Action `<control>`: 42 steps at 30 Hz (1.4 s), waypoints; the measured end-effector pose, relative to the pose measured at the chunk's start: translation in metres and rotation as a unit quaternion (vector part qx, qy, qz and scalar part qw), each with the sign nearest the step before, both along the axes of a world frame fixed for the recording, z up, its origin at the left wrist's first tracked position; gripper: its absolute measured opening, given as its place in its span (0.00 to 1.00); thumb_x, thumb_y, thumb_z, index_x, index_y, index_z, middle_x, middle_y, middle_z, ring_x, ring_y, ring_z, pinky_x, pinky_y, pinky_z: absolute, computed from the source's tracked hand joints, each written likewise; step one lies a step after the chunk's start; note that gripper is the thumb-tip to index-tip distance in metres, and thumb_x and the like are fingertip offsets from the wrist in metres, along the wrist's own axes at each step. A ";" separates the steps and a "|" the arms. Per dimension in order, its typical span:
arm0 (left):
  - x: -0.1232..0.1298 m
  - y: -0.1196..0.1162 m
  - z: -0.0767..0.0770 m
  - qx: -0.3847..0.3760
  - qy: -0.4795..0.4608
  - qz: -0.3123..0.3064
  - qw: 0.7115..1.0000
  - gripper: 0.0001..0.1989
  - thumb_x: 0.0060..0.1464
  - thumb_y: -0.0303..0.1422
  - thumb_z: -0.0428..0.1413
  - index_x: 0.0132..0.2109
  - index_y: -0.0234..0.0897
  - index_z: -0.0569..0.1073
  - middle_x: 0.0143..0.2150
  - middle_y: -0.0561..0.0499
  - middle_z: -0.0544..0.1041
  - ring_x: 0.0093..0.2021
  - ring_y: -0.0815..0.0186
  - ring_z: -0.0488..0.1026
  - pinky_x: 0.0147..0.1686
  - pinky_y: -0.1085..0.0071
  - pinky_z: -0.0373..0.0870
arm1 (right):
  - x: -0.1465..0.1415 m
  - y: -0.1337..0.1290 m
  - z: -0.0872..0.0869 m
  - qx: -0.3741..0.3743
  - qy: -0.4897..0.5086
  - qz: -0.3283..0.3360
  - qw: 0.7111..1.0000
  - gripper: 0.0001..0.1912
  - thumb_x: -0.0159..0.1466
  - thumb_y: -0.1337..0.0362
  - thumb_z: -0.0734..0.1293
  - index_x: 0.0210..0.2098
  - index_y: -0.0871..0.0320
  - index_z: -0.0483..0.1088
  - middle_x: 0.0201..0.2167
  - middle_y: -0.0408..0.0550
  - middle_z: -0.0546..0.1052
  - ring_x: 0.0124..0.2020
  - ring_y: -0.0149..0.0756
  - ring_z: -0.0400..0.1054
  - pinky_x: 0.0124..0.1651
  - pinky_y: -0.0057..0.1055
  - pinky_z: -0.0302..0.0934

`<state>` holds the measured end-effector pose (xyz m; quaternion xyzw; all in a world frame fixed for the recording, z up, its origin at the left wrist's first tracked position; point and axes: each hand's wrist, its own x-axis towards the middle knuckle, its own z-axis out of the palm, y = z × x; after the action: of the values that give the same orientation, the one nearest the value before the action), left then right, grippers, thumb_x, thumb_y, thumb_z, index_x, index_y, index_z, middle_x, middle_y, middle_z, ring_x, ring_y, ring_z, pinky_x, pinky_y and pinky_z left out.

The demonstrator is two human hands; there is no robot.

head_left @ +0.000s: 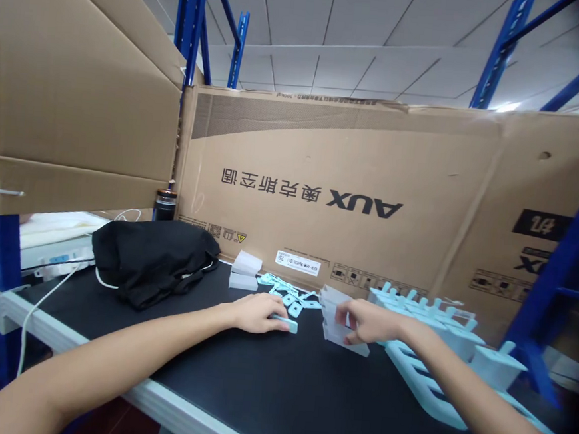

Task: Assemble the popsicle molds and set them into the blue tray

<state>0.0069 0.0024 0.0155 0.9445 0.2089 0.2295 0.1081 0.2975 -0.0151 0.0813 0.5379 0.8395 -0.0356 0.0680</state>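
My left hand (258, 312) is closed around a small light blue plastic piece (287, 324), held low over the black table top. To the right, my right hand (369, 320) grips a frosted white plastic piece (331, 308) that stands tilted, with notches along one side. Between and behind the hands lies a loose pile of light blue flat plastic pieces (293, 301), some with holes. A light blue ice pop mould rack (419, 388) stands beyond my right forearm, which partly covers it. Several ice pop moulds with upright stick handles (498, 364) sit in it.
More frosted white pieces (245, 264) lie at the back left of the pile. A black cloth bag (150, 259) rests on the left, a dark jar (165, 205) behind it. A cardboard panel (295, 150) closes off the back, between blue shelf posts (192, 15). A white cable (36, 311) hangs over the left edge.
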 end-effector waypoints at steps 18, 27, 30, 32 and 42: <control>0.018 -0.011 -0.003 -0.503 -0.292 -0.039 0.813 0.21 0.51 0.48 0.57 0.35 0.31 0.71 0.28 0.50 0.71 0.33 0.70 0.72 0.39 0.68 0.70 | -0.065 -0.040 -0.003 0.186 0.203 0.197 0.941 0.21 0.54 0.61 0.65 0.48 0.56 0.62 0.43 0.49 0.66 0.42 0.36 0.63 0.45 0.32 0.60; 0.020 -0.016 0.001 -0.543 -0.327 -0.055 0.771 0.15 0.51 0.40 0.58 0.41 0.32 0.74 0.37 0.46 0.74 0.35 0.68 0.72 0.44 0.65 0.67 | -0.080 -0.046 -0.006 0.261 0.082 0.136 0.952 0.32 0.56 0.58 0.62 0.59 0.58 0.57 0.50 0.55 0.67 0.48 0.45 0.64 0.47 0.38 0.60; 0.020 -0.014 0.000 -0.550 -0.340 -0.057 0.760 0.16 0.52 0.41 0.58 0.41 0.31 0.73 0.39 0.45 0.75 0.36 0.67 0.73 0.46 0.63 0.66 | -0.084 -0.047 -0.006 0.251 0.058 0.116 0.959 0.32 0.55 0.58 0.61 0.59 0.58 0.58 0.48 0.54 0.70 0.46 0.45 0.66 0.44 0.37 0.61; 0.020 -0.013 -0.001 -0.551 -0.350 -0.055 0.756 0.17 0.52 0.42 0.58 0.40 0.31 0.73 0.38 0.45 0.74 0.36 0.66 0.73 0.47 0.61 0.66 | -0.086 -0.048 -0.005 0.249 0.051 0.103 0.962 0.33 0.55 0.58 0.61 0.59 0.60 0.58 0.48 0.55 0.70 0.45 0.46 0.67 0.44 0.38 0.61; 0.018 -0.010 -0.007 -0.513 -0.355 -0.072 0.778 0.19 0.51 0.45 0.58 0.39 0.30 0.75 0.37 0.46 0.73 0.39 0.68 0.71 0.51 0.61 0.64 | -0.084 -0.048 -0.008 0.240 0.033 0.058 0.968 0.33 0.55 0.56 0.60 0.59 0.60 0.59 0.49 0.56 0.71 0.46 0.49 0.67 0.46 0.40 0.60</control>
<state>0.0252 -0.0071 0.0082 0.6135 0.1736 0.3989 0.6590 0.2131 -0.0629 0.0732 0.4872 0.8551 0.1537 -0.0888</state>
